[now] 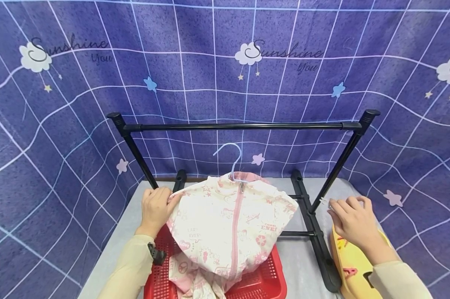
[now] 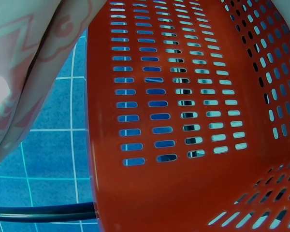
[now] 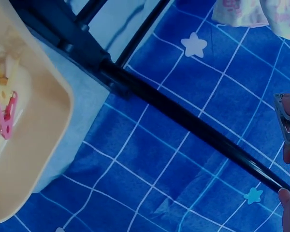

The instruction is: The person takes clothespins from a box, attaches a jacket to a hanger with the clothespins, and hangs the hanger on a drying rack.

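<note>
A white hooded zip jacket (image 1: 210, 220) with pink prints and a pink zipper hangs spread on a light blue hanger (image 1: 241, 154), whose hook sticks up from the collar. My left hand (image 1: 155, 211) pinches the jacket by its left shoulder edge, over the red basket. The lower part of the garment droops into that basket. Off to the right, my right hand (image 1: 353, 222) is raised above a yellow bin, with a pale clothespin (image 3: 285, 121) pinched between thumb and fingers. In the head view the clothespin shows only as a small pale tip beside the rack post.
A black rack's top bar (image 1: 228, 126) spans behind the jacket, and its right foot (image 1: 327, 265) lies on the table. Below the jacket stands the red perforated basket (image 1: 279, 278). The yellow bin (image 1: 359, 278) at right holds pink and yellow clothespins (image 3: 6, 118). A blue patterned curtain (image 1: 284, 74) hangs behind.
</note>
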Demonstrator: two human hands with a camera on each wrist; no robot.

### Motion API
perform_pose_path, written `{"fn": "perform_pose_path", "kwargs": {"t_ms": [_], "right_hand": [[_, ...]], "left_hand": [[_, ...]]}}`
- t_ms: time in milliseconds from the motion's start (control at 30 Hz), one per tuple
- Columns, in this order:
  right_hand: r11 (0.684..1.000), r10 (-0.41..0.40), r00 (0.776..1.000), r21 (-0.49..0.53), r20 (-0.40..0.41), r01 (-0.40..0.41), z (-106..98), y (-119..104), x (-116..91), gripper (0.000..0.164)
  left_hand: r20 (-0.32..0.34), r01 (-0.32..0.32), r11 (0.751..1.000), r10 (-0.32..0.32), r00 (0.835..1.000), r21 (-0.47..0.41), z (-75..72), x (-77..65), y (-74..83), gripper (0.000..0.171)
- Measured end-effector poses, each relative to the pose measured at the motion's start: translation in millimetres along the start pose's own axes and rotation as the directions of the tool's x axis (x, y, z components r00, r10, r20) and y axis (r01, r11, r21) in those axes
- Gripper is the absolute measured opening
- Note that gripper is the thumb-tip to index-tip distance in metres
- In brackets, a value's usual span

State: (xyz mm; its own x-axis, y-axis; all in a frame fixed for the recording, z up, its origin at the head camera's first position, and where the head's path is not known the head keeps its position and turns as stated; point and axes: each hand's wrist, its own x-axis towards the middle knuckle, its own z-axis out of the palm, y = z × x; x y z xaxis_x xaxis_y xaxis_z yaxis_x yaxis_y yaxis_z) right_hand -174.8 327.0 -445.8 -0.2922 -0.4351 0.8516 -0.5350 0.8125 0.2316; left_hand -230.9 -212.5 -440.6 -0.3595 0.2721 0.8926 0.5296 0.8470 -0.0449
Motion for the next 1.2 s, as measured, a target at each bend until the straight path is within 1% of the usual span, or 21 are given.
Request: {"fn": "perform_pose_path", "kwargs": {"t_ms": [200,467,700,833,1033,1200], "right_hand": [[1.000,-0.027,0.999,0.001,-0.027,0.027,1.3,-2.5,6.3,0.030],[0.998,-0.060,0.996,0.019,-0.068,0.062,1.9,-7.5,19.0,0.030],[0.996,-0.083,0.994,0.024,-0.073,0.085,2.0,-11.9,26.6,0.031],[0.995,-0.093,0.993,0.029,-0.077,0.096,2.2,-14.0,29.3,0.031],[0.993,-0.105,0.991,0.053,-0.081,0.110,2.4,-17.0,33.7,0.031],[0.990,-0.122,0.989,0.063,-0.081,0.127,1.4,-21.4,38.7,0.030]], "left_hand": [[-0.008,-0.005,1.000,0.005,1.000,0.008,1.0,0.0,-1.4,0.056],[-0.002,-0.011,1.000,0.011,1.000,0.012,0.2,0.8,-1.4,0.055],[-0.044,-0.017,1.000,0.017,0.999,0.005,-0.1,2.2,0.4,0.055],[-0.049,-0.023,1.000,0.024,0.999,0.004,0.3,3.6,1.0,0.054],[-0.035,-0.013,1.000,0.013,0.999,0.005,1.0,1.9,0.3,0.055],[-0.008,-0.005,1.000,0.005,1.000,0.009,0.7,-0.2,0.1,0.056]]}}
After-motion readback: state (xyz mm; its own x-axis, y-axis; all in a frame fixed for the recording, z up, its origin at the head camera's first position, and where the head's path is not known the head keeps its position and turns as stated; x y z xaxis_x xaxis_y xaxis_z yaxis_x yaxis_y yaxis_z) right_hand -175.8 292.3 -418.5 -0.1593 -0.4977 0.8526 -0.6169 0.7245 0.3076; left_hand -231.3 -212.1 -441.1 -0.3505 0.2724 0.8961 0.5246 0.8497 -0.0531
